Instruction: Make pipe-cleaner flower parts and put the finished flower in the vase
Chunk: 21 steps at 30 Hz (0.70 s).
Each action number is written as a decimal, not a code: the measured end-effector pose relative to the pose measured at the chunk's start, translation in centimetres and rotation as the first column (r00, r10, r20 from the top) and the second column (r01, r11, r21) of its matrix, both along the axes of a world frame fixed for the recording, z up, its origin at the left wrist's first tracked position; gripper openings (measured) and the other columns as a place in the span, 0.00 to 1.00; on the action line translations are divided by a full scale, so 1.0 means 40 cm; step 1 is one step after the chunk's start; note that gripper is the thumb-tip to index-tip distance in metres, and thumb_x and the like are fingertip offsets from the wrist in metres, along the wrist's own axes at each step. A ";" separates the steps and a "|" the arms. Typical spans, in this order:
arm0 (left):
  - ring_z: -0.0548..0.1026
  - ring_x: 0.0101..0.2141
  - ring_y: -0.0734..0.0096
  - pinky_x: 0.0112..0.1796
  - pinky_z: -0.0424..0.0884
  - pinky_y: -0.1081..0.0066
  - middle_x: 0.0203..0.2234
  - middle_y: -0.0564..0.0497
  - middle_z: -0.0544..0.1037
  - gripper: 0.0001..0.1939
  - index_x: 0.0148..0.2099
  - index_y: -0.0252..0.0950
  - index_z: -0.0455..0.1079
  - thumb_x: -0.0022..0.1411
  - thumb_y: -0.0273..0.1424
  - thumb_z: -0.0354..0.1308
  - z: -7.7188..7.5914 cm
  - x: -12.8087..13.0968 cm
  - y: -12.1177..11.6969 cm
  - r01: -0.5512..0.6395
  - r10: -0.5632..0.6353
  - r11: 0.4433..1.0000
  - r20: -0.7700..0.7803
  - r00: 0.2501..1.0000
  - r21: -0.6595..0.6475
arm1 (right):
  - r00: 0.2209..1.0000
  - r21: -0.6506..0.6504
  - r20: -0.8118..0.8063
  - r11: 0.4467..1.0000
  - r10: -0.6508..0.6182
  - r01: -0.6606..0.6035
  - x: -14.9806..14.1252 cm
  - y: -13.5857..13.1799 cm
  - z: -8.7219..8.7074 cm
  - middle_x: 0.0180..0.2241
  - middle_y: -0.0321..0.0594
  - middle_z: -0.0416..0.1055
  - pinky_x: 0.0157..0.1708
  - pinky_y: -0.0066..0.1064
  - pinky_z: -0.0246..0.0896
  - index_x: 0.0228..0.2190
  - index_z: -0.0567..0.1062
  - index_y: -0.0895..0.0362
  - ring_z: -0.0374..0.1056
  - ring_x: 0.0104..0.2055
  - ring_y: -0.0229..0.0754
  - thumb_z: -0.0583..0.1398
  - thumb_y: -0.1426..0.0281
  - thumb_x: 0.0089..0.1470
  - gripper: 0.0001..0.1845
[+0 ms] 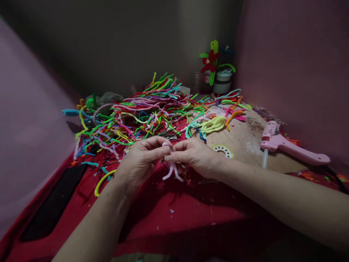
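Pale pink pipe cleaner (172, 171) is pinched between both hands at the middle of the view, above the red cloth. Two of its ends hang below the fingers, spread apart, and a small bit shows above them. My left hand (145, 157) is closed on it with thumb and forefinger. From the other side my right hand (194, 155) pinches it too, the fingertips of both hands nearly touching. The fingers hide the middle of the pipe cleaner. Just behind the hands lies a big tangled pile of coloured pipe cleaners (147, 109).
A pink glue gun (294, 148) rests at the right on a brown board (242, 142), near a white-and-yellow tape roll (223, 151). Yellow-handled scissors (102, 183) lie left, beside a black strip (54, 203). A lidded cup (223, 82) and red flower (209, 62) stand behind.
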<state>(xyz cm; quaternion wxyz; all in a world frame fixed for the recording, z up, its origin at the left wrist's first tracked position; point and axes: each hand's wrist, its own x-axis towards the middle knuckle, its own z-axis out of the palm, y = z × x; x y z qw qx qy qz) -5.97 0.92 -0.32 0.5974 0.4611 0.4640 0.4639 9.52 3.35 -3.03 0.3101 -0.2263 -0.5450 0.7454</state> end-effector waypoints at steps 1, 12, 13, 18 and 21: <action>0.70 0.22 0.80 0.25 0.66 0.79 0.21 0.55 0.72 0.05 0.29 0.33 0.72 0.48 0.26 0.66 -0.002 0.003 -0.001 -0.022 0.022 1.000 -0.010 1.000 0.018 | 1.000 -0.019 -0.005 1.000 0.008 -0.008 -0.001 0.002 -0.003 0.12 0.30 0.62 0.14 0.24 0.48 0.17 0.67 0.59 0.55 0.12 0.30 0.63 0.64 0.46 0.15; 0.61 0.19 0.82 0.21 0.56 0.79 0.17 0.58 0.68 0.05 0.27 0.36 0.71 0.51 0.31 0.63 -0.004 -0.005 -0.005 -0.088 0.180 0.962 -0.357 0.916 0.258 | 0.998 0.007 0.041 0.999 0.040 -0.041 0.004 -0.001 -0.001 0.10 0.29 0.60 0.11 0.24 0.43 0.18 0.66 0.58 0.51 0.10 0.30 0.59 0.66 0.51 0.15; 0.60 0.19 0.82 0.21 0.55 0.79 0.17 0.58 0.67 0.06 0.26 0.35 0.70 0.51 0.31 0.62 0.000 -0.005 -0.006 -0.074 0.183 0.960 -0.406 0.895 0.270 | 0.998 0.012 0.052 0.999 0.037 -0.038 0.004 -0.001 -0.001 0.10 0.29 0.60 0.11 0.24 0.44 0.17 0.66 0.59 0.51 0.11 0.30 0.59 0.67 0.51 0.15; 0.59 0.19 0.81 0.20 0.53 0.78 0.15 0.58 0.64 0.06 0.23 0.35 0.71 0.51 0.29 0.60 0.015 0.000 -0.009 -0.050 0.308 0.915 -0.613 0.728 0.399 | 0.992 -0.015 0.126 1.000 -0.024 0.026 0.002 -0.002 0.005 0.10 0.29 0.59 0.14 0.23 0.44 0.16 0.67 0.60 0.51 0.12 0.29 0.60 0.74 0.48 0.12; 0.61 0.20 0.80 0.22 0.56 0.78 0.18 0.57 0.68 0.07 0.26 0.36 0.71 0.54 0.32 0.59 0.011 -0.008 -0.004 0.013 0.155 0.959 -0.559 0.814 0.284 | 0.991 -0.028 0.133 0.999 -0.033 0.037 0.002 -0.002 0.008 0.10 0.29 0.60 0.15 0.23 0.46 0.16 0.68 0.60 0.52 0.13 0.28 0.60 0.74 0.47 0.11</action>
